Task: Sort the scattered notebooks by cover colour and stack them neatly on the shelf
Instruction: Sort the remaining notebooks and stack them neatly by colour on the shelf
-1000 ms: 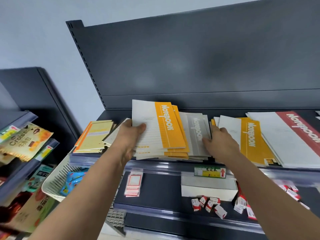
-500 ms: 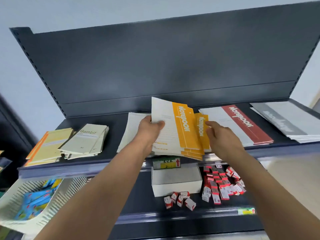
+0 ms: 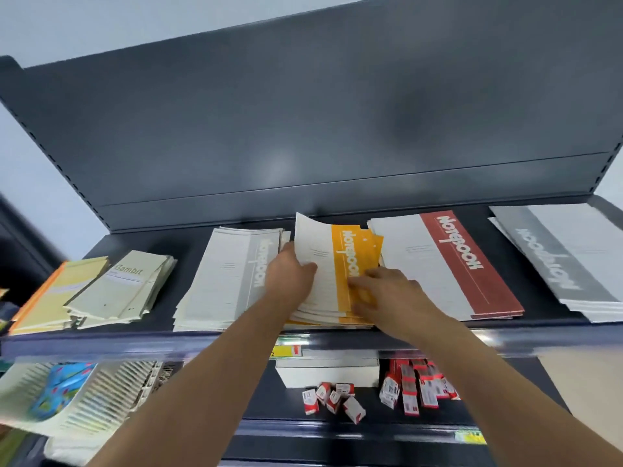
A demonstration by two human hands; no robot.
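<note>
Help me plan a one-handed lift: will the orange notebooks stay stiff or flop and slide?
Probably floppy: the top orange notebook curls upward where the left hand grips it. Likely slippery: the orange covers beneath sit fanned under the right hand.

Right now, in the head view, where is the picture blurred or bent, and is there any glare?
Head view: the wide lens bends the back panel and the front rail; motion blur smears the white basket at lower left; a soft glare patch sits on the panel; the orange notebooks at centre are fairly sharp.
</note>
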